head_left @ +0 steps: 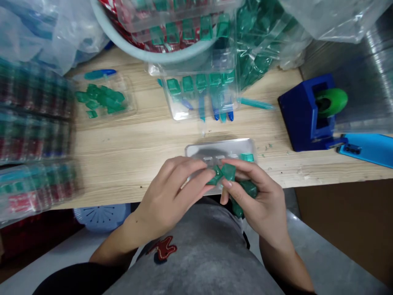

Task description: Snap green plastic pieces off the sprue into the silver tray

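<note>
My left hand [172, 194] pinches a small translucent green plastic piece [215, 175] between thumb and fingers. Close beside it, my right hand [260, 196] grips another green piece [229, 172] at its fingertips, with more green pieces [248, 188] tucked in the palm. Both hands are over a clear plastic tray [221, 146] at the table's front edge, hiding much of it. One green piece [247, 157] sits in the tray's right end. What exactly the pieces are, I cannot make out.
Stacked filled clear packs [33, 139] stand at left. A tray of loose green pieces [102, 98] lies nearby. A round tub [138, 49] carries packs at the back. A green-filled bag [258, 45], blue tape dispenser [302, 114] and blue phone [368, 148] are at right.
</note>
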Demonstrator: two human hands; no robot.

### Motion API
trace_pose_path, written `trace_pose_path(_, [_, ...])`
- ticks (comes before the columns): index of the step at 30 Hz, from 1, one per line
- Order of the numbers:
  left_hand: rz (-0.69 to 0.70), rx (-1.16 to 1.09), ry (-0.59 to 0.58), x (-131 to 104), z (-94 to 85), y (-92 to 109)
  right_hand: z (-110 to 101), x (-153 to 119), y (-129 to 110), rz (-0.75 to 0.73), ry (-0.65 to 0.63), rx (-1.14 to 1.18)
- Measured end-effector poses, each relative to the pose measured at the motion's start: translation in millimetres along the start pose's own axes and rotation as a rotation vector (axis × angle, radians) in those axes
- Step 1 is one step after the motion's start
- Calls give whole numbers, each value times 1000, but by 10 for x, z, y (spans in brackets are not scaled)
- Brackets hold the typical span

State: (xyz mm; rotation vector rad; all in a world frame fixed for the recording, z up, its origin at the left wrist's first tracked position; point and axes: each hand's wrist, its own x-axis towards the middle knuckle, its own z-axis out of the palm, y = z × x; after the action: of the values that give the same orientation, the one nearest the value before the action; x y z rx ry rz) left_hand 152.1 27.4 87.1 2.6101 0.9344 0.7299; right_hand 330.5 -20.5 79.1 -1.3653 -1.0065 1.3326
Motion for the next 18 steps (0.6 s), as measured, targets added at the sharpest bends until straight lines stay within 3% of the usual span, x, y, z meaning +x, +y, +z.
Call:
trace_pose_path(6, [-84, -94, -20, -50, 37, -47, 7, 8, -1, -10, -11, -25])
trace_pose_path(11, [-24, 17, -26, -76, 48, -54, 24, 8, -20, -29, -9, -81])
trace_pose_path(14, [-128, -44, 13, -111, 53, -97, -12, 2, -4, -4, -4, -115])
trace_pose_path(18, [-282, -223, 65, -184, 99, -206, -153, -1, 77, 12, 95, -135])
